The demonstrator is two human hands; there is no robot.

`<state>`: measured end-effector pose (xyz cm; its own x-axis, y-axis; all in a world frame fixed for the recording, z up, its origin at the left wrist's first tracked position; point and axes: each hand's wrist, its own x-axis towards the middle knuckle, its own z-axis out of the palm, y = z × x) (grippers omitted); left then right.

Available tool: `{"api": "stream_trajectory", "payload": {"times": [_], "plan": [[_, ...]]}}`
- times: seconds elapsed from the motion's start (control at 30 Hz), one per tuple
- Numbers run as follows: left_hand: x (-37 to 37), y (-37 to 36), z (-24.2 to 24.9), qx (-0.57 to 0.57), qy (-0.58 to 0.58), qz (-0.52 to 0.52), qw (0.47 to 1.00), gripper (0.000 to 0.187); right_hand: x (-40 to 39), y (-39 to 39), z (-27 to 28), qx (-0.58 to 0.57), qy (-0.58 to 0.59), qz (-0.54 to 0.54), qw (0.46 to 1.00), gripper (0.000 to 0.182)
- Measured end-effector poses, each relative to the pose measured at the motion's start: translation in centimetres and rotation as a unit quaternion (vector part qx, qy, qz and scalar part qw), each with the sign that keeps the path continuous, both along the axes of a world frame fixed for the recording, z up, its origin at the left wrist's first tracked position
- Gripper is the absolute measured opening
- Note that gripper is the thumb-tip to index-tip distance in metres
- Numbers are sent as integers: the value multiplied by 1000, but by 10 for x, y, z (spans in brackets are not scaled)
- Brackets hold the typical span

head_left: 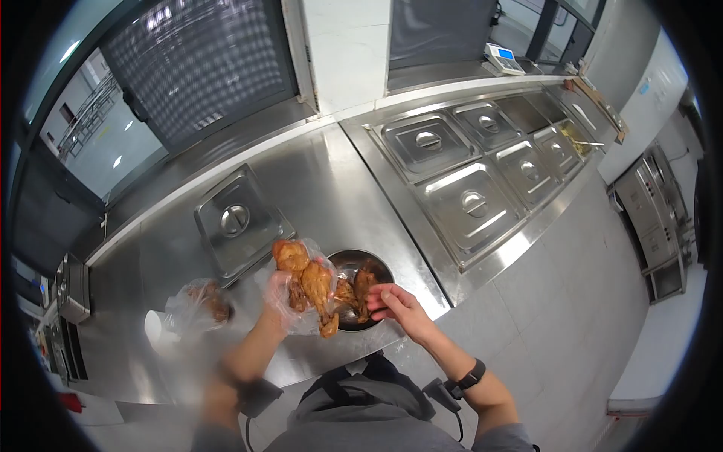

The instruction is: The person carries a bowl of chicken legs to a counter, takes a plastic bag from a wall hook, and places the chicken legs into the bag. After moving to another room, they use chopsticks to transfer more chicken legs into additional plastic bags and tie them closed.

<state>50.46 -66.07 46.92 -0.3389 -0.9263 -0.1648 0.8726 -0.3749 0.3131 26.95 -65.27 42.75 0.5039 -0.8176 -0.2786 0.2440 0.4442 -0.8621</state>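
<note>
My left hand point(277, 290) holds up a clear plastic bag of browned chicken pieces point(305, 282) over the steel counter, just left of a round metal bowl point(348, 262). More browned chicken pieces point(363, 283) lie in the bowl. My right hand point(395, 305) reaches over the bowl's near rim, fingers bent and touching a piece there; whether it grips the piece is unclear. A black band sits on my right wrist point(471, 374).
A second plastic bag with chicken point(202, 303) lies on the counter to the left. A lidded square pan point(237, 220) stands behind the bowl. Several lidded wells point(467, 202) fill the counter's right part. A scale point(503, 59) sits on the far ledge.
</note>
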Motion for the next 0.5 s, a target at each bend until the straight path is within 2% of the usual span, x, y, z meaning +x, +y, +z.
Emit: {"api": "stream_trajectory", "payload": {"times": [0.03, 0.07, 0.17, 0.23, 0.3, 0.43, 0.47, 0.5], "plan": [[2, 7, 4, 3, 34, 22, 999, 55, 11, -2, 5, 4, -25, -16, 1000, 39], [5, 12, 6, -14, 53, 19, 998, 55, 20, -4, 1, 7, -41, 32, 999, 52], [18, 26, 13, -73, 97, 9, 993, 54, 65, 6, -2, 81, -51, 48, 994, 57], [28, 34, 20, -120, 113, 1, 986, 55, 85, 8, -12, 166, -117, 159, 966, 63], [42, 45, 19, -119, 94, -14, 988, 56, 102, 9, -4, 259, -207, 271, 904, 65], [76, 76, 5, -114, 62, -44, 991, 60, 125, 2, -9, 319, -282, 192, 884, 44], [85, 83, 0, -103, 44, -58, 992, 62, 129, 0, -6, 348, -250, 97, 898, 26], [95, 88, -8, -92, 27, -72, 993, 65, 131, -2, -1, 313, -238, 74, 917, 24]]}}
